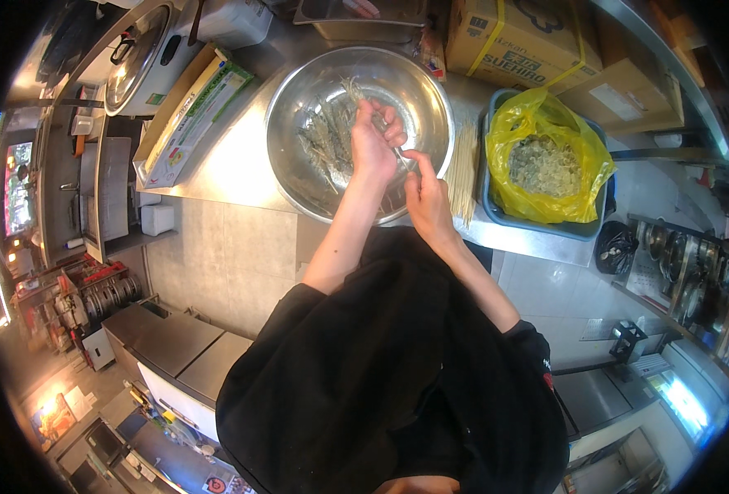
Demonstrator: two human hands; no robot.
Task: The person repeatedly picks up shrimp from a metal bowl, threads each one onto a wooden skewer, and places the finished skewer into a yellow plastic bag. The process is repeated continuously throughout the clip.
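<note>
Skewering small fish over the wide round steel bowl on the steel desk.
I see left hand clamped on a slim silvery fish, right hand pinching a thin skewer (barely visible); I'd feed it straight, fish steady.

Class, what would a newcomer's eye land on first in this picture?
The big steel bowl of small silvery fish, centre top, where the left hand and right hand work together over one fish. To its right, a bright yellow bag glows in a grey tub.
</note>
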